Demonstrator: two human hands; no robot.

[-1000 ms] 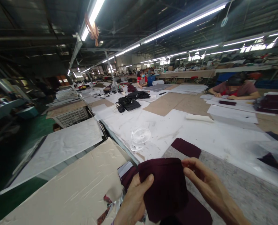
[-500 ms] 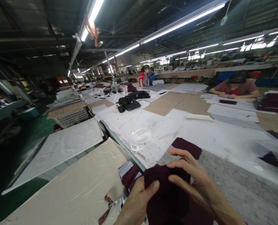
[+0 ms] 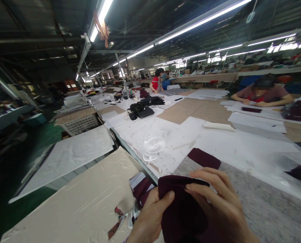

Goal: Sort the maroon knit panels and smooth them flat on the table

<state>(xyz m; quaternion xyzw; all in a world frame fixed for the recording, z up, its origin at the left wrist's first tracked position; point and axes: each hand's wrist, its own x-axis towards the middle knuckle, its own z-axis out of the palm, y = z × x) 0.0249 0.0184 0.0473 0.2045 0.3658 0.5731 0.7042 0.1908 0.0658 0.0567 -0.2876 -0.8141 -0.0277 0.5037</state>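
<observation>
Dark maroon fabric pieces point(image 3: 177, 212), seemingly a layered stack, hang upright in front of me at the table edge. My left hand point(image 3: 152, 212) grips their left side, thumb pressed on the near face. At the top right edge my right hand point(image 3: 221, 199) has its fingertips on the cloth, pinching at the upper layer; its thumb is mostly hidden. Just beyond, a separate flat maroon fabric piece point(image 3: 203, 157) lies on the grey table surface. Folded maroon and pale cloth point(image 3: 140, 185) sits left of my left hand.
A small white fan point(image 3: 154, 145) stands on the white-covered table point(image 3: 180, 135). Black garments point(image 3: 142, 109) are heaped farther back. One co-worker point(image 3: 264, 91) leans over the table at right; another person in red point(image 3: 155, 82) stands at the far side. A beige-covered surface point(image 3: 76, 199) adjoins at left.
My right hand has shifted slightly right and down, its fingertips now gathered on the cloth's top edge, which looks spread more smoothly. My left hand keeps its grip. The view has turned slightly left.
</observation>
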